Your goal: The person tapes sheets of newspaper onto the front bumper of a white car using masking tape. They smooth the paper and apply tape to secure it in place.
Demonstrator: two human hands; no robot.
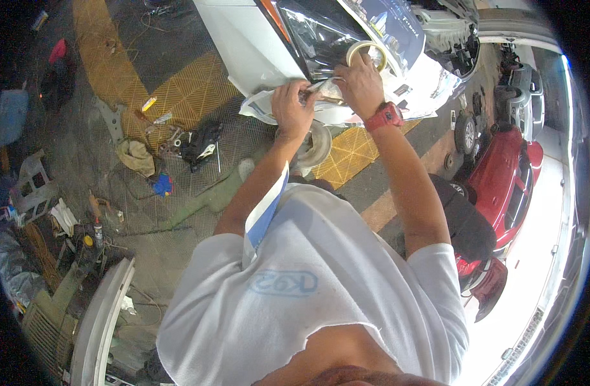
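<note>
In front of me is a white car's front corner [239,48], with a headlight [317,32] covered in clear glossy film. Below the headlight, white masking paper [261,106] hangs along the car's lower edge. My left hand [293,108] is closed, thumb and fingers pinching the paper's upper edge. A roll of pale masking tape [383,59] stands against the paper beside the headlight. My right hand [360,87], a red watch on its wrist, grips the roll, its fingers reaching into the ring. The fingertips of both hands are partly hidden.
A wheel rim [315,147] lies under the car's corner. Tools and a black bag [205,145] litter the mats at left, near a tan cloth [136,157]. A loose tyre [465,133] and a red car [497,183] stand at right. A long pale panel [102,321] is lower left.
</note>
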